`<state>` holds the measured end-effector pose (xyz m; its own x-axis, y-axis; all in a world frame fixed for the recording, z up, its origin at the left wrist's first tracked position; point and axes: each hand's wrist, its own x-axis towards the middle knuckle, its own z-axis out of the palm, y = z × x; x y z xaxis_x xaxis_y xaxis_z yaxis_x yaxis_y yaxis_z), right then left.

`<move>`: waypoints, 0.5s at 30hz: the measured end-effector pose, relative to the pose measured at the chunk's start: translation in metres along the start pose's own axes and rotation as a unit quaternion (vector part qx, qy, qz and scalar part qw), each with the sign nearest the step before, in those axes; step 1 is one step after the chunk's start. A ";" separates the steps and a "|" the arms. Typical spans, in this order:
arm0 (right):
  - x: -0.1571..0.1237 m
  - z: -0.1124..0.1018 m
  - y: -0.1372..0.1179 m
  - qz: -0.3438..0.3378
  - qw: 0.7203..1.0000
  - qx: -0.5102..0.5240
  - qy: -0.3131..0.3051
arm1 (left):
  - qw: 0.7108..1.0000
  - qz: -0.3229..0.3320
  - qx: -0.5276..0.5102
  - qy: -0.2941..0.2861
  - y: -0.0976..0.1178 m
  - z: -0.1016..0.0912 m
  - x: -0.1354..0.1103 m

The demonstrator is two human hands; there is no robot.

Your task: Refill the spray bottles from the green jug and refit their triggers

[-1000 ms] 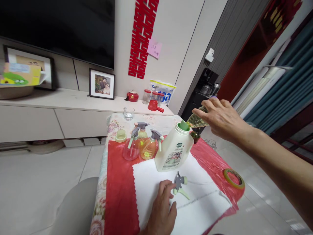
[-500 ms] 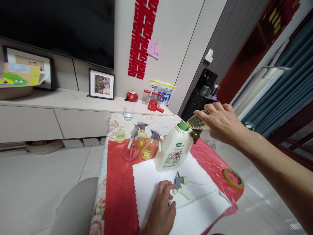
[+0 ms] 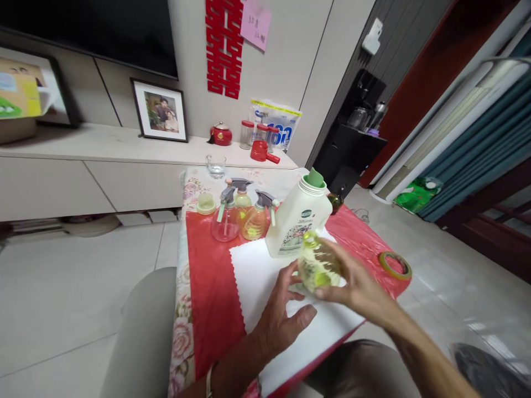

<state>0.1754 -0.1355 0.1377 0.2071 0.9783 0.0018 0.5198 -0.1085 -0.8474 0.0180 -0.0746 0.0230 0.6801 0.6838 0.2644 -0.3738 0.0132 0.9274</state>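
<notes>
My right hand [image 3: 355, 283] grips a small clear yellow-green spray bottle body [image 3: 316, 267], held low over the white cloth [image 3: 257, 276]. Beside it, my left hand [image 3: 286, 318] rests on the cloth with fingers spread, fingertips close to the bottle. The grey and green trigger sprayer head is hidden behind my hands. A large white jug [image 3: 298, 219] with a green funnel [image 3: 314, 178] in its mouth stands just behind the bottle.
Three small spray bottles [image 3: 243, 218] stand left of the jug on the red cover [image 3: 203, 276]. A green cap [image 3: 206, 203] and a glass cup [image 3: 216, 165] sit further back. A tape roll [image 3: 396, 265] lies at the right table edge.
My right hand brought the small bottle down from the jug's funnel to just above the cloth. My left hand shifted toward it. The camera tilted down.
</notes>
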 end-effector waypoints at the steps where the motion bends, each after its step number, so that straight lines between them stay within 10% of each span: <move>1: -0.004 0.015 0.006 -0.013 1.000 -0.007 -0.001 | 0.999 0.004 -0.045 -0.010 0.000 0.000 0.001; 7: -0.007 0.022 0.025 -0.022 0.991 -0.098 -0.094 | 0.989 -0.013 -0.108 0.100 -0.007 -0.006 0.013; 15: 0.027 0.017 0.062 -0.003 0.918 -0.396 -0.031 | 0.971 -0.055 0.076 0.218 -0.009 -0.012 0.015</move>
<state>0.1996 -0.1125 0.0765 0.1668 0.9849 -0.0456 0.9653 -0.1725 -0.1959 0.0239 -0.0559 0.0151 0.3659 0.9290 0.0554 -0.1937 0.0178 0.9809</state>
